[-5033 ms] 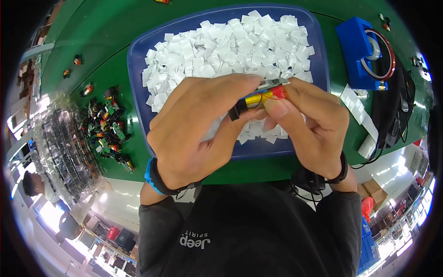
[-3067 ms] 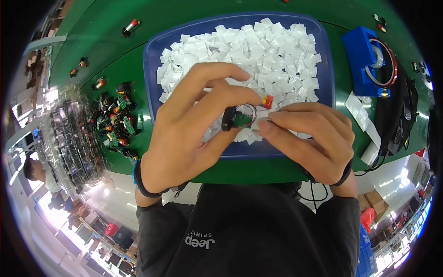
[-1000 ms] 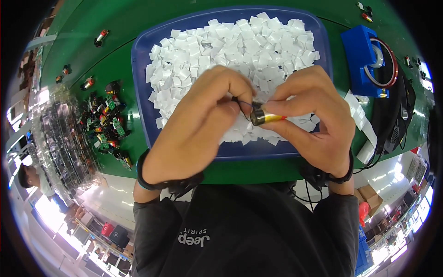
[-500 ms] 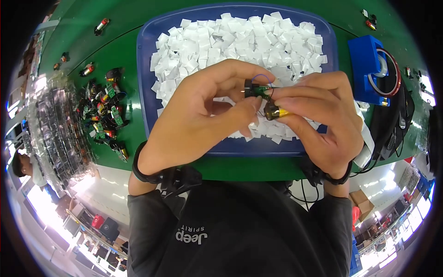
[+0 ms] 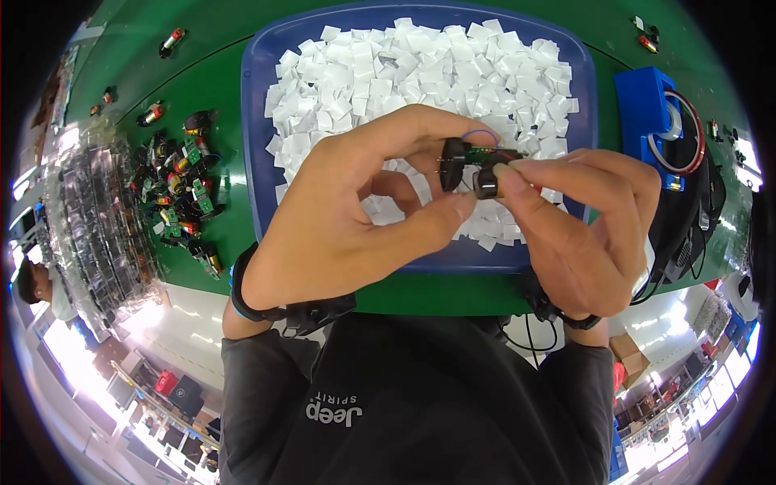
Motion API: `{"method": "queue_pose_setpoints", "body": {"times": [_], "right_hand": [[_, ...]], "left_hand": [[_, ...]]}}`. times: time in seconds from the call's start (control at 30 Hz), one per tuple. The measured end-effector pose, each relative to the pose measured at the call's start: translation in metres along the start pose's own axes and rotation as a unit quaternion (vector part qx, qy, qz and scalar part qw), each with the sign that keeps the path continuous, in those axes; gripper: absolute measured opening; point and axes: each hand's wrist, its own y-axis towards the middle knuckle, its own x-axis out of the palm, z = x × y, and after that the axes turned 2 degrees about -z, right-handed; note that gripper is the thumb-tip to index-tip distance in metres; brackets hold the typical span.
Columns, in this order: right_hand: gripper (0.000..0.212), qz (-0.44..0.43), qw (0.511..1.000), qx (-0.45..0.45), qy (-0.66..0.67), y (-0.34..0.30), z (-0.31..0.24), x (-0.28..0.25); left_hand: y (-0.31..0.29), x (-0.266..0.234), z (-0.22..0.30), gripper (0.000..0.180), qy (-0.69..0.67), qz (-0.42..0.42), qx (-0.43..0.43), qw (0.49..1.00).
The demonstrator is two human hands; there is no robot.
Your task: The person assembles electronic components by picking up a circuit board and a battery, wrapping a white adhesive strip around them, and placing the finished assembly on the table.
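Note:
Above the tray I hold a small electronic assembly. A round black cap (image 5: 453,165) with metal pins carries a narrow green circuit board (image 5: 482,151), and a thin blue wire arches over it. Beside the board sits a small cylinder with a black end (image 5: 487,183), its body mostly covered by fingers. My left hand (image 5: 364,202) curves round the cap, thumb below and index finger above. The thumb and fingers of my right hand (image 5: 586,210) pinch the cylinder and the board's end.
A blue tray (image 5: 257,162) is heaped with white paper squares (image 5: 404,69). Similar assemblies (image 5: 182,190) lie piled left on the green table (image 5: 230,133), beside plastic-wrapped trays (image 5: 101,218). At right stands a blue holder (image 5: 638,121) with a tape roll (image 5: 687,141). A person (image 5: 44,287) is far left.
The cylinder has turned so its black end sits closer to the cap, its yellow body now hidden. My right hand has shifted right and turned; the assembly has moved slightly right.

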Motion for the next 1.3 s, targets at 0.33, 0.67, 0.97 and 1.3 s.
{"method": "queue_pose_setpoints", "body": {"times": [0.33, 0.67, 0.97, 1.3], "right_hand": [[0.032, 0.026, 1.000, -0.005, 0.016, 0.003, 0.001, 0.000], [0.043, -0.025, 0.950, 0.153, 0.270, -0.008, 0.001, -0.004], [0.032, 0.021, 0.912, 0.178, 0.369, -0.006, -0.004, 0.002], [0.036, -0.003, 0.833, 0.318, 0.453, -0.003, -0.012, -0.004]], "left_hand": [[0.003, 0.009, 0.004, 0.041, -0.034, 0.024, -0.019, 0.999], [0.005, 0.017, -0.006, 0.041, -0.086, 0.099, 0.090, 0.987], [0.003, 0.011, -0.014, 0.040, 0.091, 0.054, 0.164, 0.981], [0.001, 0.019, -0.008, 0.030, -0.002, 0.093, 0.111, 0.990]]}}
